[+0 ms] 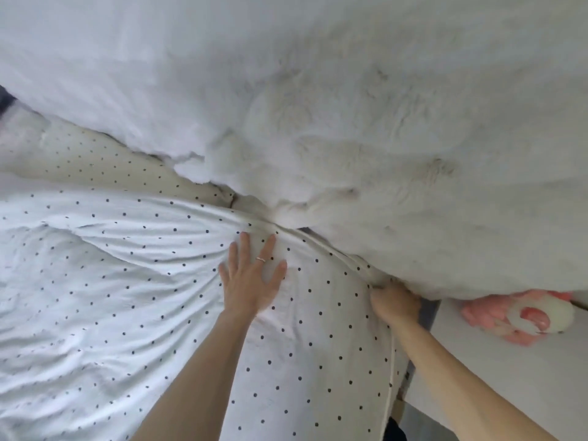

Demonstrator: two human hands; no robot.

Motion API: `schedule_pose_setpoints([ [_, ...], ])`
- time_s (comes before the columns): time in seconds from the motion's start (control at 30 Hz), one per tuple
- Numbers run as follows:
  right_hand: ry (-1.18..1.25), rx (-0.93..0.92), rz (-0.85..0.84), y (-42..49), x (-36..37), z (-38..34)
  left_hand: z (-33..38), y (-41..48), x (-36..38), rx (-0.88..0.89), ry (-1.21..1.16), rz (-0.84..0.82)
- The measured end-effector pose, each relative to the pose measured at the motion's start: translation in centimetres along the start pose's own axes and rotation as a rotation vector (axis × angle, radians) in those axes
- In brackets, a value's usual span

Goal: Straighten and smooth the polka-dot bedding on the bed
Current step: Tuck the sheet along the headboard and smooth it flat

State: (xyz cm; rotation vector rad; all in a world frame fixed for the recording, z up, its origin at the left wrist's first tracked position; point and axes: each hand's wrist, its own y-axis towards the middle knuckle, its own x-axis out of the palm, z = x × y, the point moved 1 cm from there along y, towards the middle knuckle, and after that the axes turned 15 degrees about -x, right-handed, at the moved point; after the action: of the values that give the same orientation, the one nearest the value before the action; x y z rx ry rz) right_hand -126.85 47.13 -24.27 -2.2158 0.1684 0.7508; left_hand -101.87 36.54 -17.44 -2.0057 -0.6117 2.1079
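Observation:
The white polka-dot bedding (111, 281) covers the lower left of the head view, creased in long folds that run toward the centre. My left hand (251, 278) lies flat on it with fingers spread and straight, a ring on one finger. My right hand (394, 302) grips the bedding's piped edge at the right side of the bed, fingers curled and partly hidden under a fluffy white blanket (350, 122). A cream polka-dot pillow (95, 160) shows beyond the bedding at the left.
The fluffy white blanket fills the upper half and overhangs the bedding's far edge. A pink and white soft toy (521, 316) lies on a white surface (509, 377) right of the bed. A dark gap runs along the bed's right side.

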Motion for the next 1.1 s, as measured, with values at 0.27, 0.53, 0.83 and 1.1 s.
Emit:
schedule_pose_setpoints([
  [0.27, -0.085, -0.599, -0.095, -5.3, 0.7, -20.4, -6.5, 2.1, -6.8, -0.042, -0.238, -0.007],
  [0.53, -0.332, -0.887, -0.189, -3.3, 8.1, -36.5, -20.0, 10.1, -13.8, -0.355, -0.524, 0.186],
  [0.83, -0.551, -1.114, -0.311, -1.9, 15.7, -45.2, -29.6, 19.8, -20.4, -0.722, -1.351, 0.172],
  [1.1, -0.745, -1.54, -0.169, 0.8, 22.4, -54.9, -38.5, 27.6, -24.2, -0.967, -1.526, 0.216],
])
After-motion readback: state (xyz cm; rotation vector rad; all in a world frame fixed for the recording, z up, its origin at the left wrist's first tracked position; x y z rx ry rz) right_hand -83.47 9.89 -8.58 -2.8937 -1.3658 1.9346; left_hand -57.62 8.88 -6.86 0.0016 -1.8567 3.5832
